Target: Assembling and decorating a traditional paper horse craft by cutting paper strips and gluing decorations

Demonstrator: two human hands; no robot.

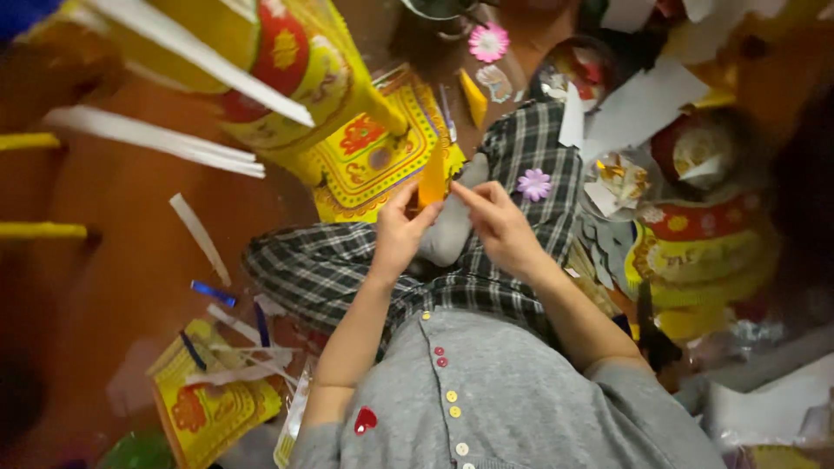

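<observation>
A brown floor (130, 260) is crowded with paper scraps (643, 104); an orange paper strip (432, 178) is pinched by left hand (400, 233) and right hand (499, 221).

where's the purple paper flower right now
In the head view the purple paper flower lies on the plaid trouser leg, just right of the right hand and the orange paper strip both hands pinch.

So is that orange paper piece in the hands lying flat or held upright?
Held upright: the orange paper piece stands on end, pinched low between the left hand and right hand, above the plaid trousers.
</observation>
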